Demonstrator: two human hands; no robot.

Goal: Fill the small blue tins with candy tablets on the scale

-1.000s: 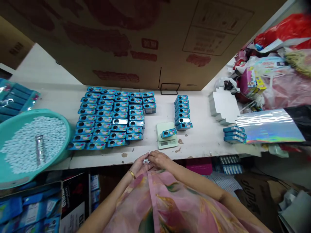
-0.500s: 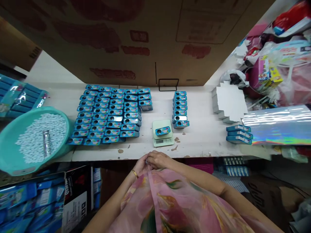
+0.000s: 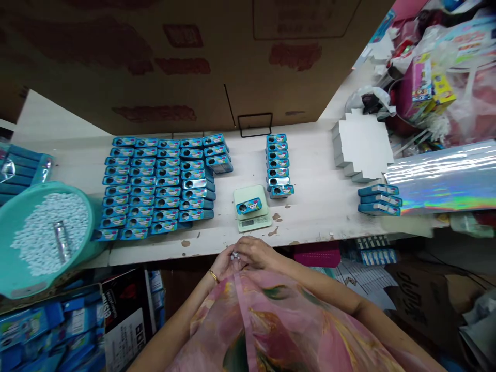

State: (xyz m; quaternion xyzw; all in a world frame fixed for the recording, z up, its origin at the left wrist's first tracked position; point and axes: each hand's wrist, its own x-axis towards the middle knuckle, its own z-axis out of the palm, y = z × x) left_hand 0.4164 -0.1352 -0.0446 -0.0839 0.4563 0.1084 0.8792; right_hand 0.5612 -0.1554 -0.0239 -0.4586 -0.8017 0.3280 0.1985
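My left hand (image 3: 223, 264) is cupped at the table's front edge, with small white pellets (image 3: 234, 255) showing in its curled fingers. Over it lies my right hand (image 3: 253, 251), its bent fingers touching the left palm; what its fingertips pinch is hidden. Just beyond the hands, a pale green digital scale (image 3: 254, 223) carries one small blue tin (image 3: 248, 206) lying flat. Similar white pellets (image 3: 46, 232) fill a turquoise basin (image 3: 91, 243) at the left, where a silvery cylinder (image 3: 62, 242) rests on top.
Several rows of blue tins (image 3: 155, 191) stand left of the scale, and a single column (image 3: 278, 163) stands behind it to the right. A large cardboard box (image 3: 201, 93) blocks the back. White cut card (image 3: 364, 147), three stacked tins (image 3: 380, 200) and shiny film (image 3: 445, 178) lie right.
The view has turned a little, so the table's things sit further left. My hands stay together at the edge; white pellets now show between the fingers.
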